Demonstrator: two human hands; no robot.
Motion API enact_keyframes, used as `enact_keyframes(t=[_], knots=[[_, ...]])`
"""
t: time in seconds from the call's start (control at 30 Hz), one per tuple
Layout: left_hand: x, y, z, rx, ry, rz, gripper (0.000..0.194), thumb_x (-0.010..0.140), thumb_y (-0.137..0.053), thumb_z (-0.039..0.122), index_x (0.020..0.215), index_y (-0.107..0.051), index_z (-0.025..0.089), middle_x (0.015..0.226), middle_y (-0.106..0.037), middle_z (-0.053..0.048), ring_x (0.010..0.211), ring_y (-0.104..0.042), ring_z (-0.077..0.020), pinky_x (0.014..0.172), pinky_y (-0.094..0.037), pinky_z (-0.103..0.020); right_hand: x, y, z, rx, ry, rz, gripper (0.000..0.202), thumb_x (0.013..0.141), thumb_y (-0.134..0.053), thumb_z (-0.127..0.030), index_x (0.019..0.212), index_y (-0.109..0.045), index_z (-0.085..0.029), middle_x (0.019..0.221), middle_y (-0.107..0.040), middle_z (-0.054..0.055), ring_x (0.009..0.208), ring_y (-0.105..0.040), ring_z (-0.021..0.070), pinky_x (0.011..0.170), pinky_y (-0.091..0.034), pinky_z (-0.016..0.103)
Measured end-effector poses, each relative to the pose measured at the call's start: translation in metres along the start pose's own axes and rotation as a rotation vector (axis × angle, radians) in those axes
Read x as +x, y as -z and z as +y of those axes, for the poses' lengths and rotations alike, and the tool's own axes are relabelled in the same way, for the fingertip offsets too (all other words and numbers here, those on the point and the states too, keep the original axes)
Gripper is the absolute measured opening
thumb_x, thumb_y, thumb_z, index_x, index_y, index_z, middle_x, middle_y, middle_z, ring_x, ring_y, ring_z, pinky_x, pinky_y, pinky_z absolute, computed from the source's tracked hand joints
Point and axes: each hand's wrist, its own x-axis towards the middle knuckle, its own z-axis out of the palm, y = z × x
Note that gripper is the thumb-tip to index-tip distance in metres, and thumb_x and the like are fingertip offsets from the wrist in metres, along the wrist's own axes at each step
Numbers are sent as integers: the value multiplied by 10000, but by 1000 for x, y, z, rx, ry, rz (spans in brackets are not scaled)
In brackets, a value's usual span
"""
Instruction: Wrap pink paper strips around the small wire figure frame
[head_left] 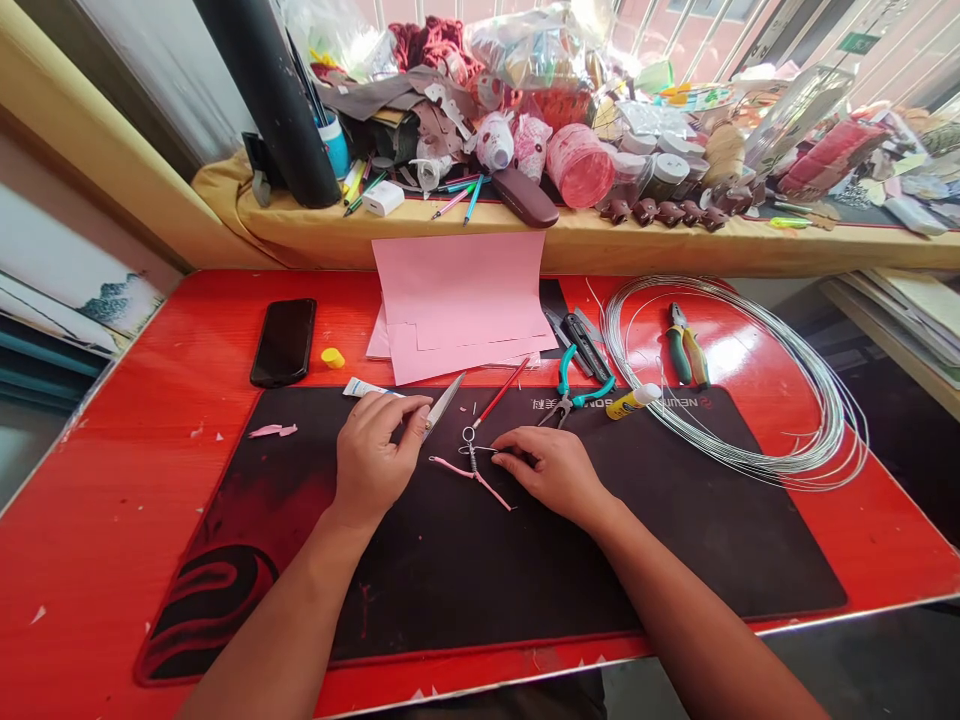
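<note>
Pink-wrapped legs and a bare silvery coil form the small wire figure (473, 460), which lies on the black mat (480, 580) between the two hands. In the head view, the right hand (555, 472) pinches the tip of its wire arm between thumb and forefinger, the body just left of that grip. The left hand (377, 452) closes its thumb and forefinger on the scissors (444, 405) near the pivot, apart from the figure; a red brush (501, 393) lies just beyond.

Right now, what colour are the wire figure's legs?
Pink; the legs show best in the head view.
</note>
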Motion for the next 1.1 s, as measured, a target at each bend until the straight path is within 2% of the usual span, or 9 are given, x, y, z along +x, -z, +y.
enact_keyframes(t=[0.27,0.7,1.1], knots=[[0,0,1,11,-8,0,123,1015,-627,199,1005,-749,209,873,-758,-45,819,-641,-207,803,-522,-357,0,-1,-1,-16,-1,5,109,1006,-698,-332,1007,-785,-267,968,-827,23,787,-742,190,705,-498,285],[0,-1,1,20,-1,5,125,1011,-628,210,1001,-752,215,865,-758,-43,818,-648,-212,807,-524,-360,0,-1,0,-15,18,9,128,1025,-661,-314,1012,-781,-270,999,-831,21,821,-757,195,773,-528,296],[-1,0,0,24,2,7,126,1015,-624,215,1006,-749,221,863,-755,-40,820,-650,-210,812,-527,-356,0,-1,0,-33,-8,10,116,1006,-692,-338,1010,-788,-273,953,-823,19,760,-728,184,683,-488,282]])
